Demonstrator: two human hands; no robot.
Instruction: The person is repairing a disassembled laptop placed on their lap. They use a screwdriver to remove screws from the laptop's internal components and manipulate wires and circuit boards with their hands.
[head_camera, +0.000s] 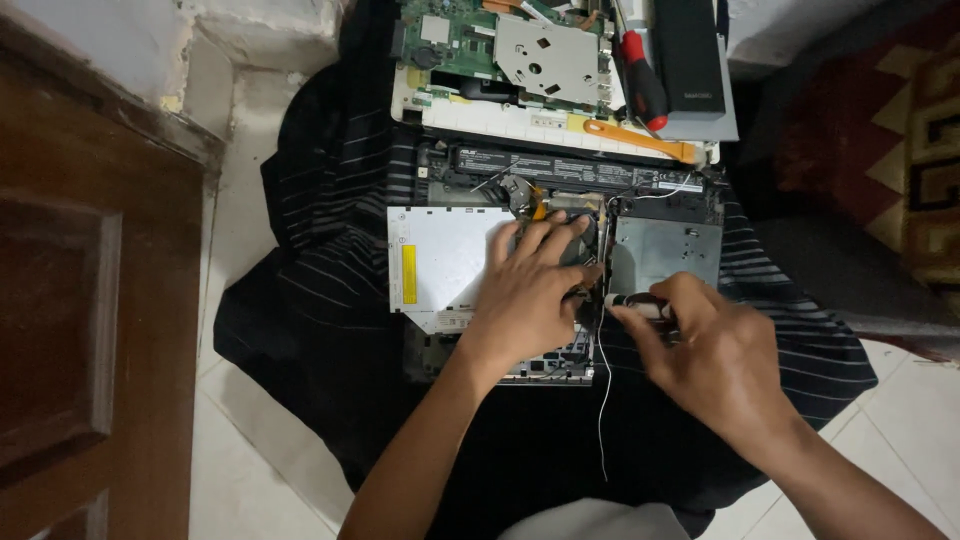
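An opened laptop base (660, 245) lies on a black striped cloth (320, 240) on the floor. My left hand (530, 290) presses flat on its middle, fingers spread beside the silver optical drive (440, 260). My right hand (715, 355) pinches a small white-and-black cylindrical part (635, 303) with thin wires at the base's right side. A thin white wire (601, 400) trails down from there. A long black battery (580, 170) sits at the base's far edge.
Beyond the base lie a green circuit board (470, 45) with a metal plate, a red-handled screwdriver (643, 85), an orange pry tool (640, 140) and a black block (690, 50). A wooden door (90, 330) stands at left, a patterned rug (900, 140) at right.
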